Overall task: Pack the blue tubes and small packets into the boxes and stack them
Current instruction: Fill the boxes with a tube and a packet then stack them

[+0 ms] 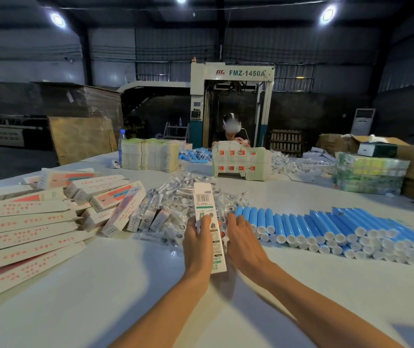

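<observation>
Blue tubes (326, 227) with white caps; white boxes (25, 222) printed, seemingly, red.

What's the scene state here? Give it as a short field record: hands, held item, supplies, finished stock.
left hand: left hand grips the long white printed carton
right hand: right hand at the carton's right side, fingers spread, near the tubes
held item: carton upright-tilted, barcode face showing
tubes: blue plastic tubes with white caps lying in rows, right of hands
packets: heap of small clear packets behind the carton
finished stock: white cartons with red print stacked at left
surface: white table
</observation>
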Motion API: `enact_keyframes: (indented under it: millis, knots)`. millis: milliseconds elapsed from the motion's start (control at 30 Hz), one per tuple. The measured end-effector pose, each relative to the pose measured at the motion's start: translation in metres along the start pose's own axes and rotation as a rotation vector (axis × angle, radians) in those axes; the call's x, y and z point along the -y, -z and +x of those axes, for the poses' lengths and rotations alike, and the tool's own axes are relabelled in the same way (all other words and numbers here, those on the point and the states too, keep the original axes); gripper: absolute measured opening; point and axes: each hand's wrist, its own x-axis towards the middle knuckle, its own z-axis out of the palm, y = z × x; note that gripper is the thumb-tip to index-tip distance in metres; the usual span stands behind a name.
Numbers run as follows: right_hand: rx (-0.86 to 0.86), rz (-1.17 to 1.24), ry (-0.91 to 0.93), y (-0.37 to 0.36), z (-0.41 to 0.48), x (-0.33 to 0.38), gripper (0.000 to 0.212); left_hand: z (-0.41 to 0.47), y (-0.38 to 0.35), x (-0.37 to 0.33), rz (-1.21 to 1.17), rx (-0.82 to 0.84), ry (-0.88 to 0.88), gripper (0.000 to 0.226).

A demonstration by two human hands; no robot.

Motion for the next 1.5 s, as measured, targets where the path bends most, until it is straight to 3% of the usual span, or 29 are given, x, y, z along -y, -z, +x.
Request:
enact_keyframes:
  millis: [200, 300, 433, 533, 567, 700, 767, 867, 1000, 1267, 1500]
  knots:
    - [0.102, -0.161, -0.062, 0.029, -0.015, -0.006, 0.058, -0.007, -0.003, -0.005, -0.059, 0.085, 0.014, 0.018]
    - [0.071, 0.129, -0.172, 0.049, -0.025, -0.024, 0.062, -0.013, -0.006, -0.008, -0.068, 0.174, 0.043, 0.023]
    - [-0.227, 0.578, -0.330, 0.086, -0.019, -0.044, 0.068, -0.025, -0.011, -0.012, -0.064, 0.380, 0.110, 0.028]
    - [-0.354, 0.882, -0.238, 0.114, -0.019, -0.048, 0.091, -0.038, -0.013, -0.009, 0.006, 0.550, 0.141, 0.031]
    - [-0.366, 0.966, -0.201, 0.122, -0.020, -0.047, 0.091, -0.041, -0.014, -0.008, 0.014, 0.579, 0.154, 0.030]
    - [-0.483, 1.113, -0.096, 0.146, -0.019, -0.040, 0.056, -0.043, -0.016, -0.002, 0.023, 0.623, 0.129, 0.037]
    - [-0.510, 1.125, -0.020, 0.155, -0.019, -0.039, 0.049, -0.045, -0.019, -0.001, 0.032, 0.658, 0.075, 0.041]
    - [-0.410, 1.094, 0.026, 0.160, -0.019, -0.039, 0.043, -0.049, -0.022, 0.000, 0.018, 0.672, 0.056, 0.036]
    - [-0.299, 0.751, 0.000, 0.147, -0.020, -0.040, 0.036, -0.054, -0.021, 0.001, 0.052, 0.701, 0.033, 0.027]
    - [-0.299, 0.541, 0.029, 0.136, -0.029, -0.041, 0.028, -0.055, -0.022, -0.001, 0.048, 0.712, 0.025, 0.028]
    - [-0.164, 0.540, 0.043, 0.123, -0.049, -0.042, 0.049, -0.052, -0.022, 0.002, 0.045, 0.702, 0.020, 0.035]
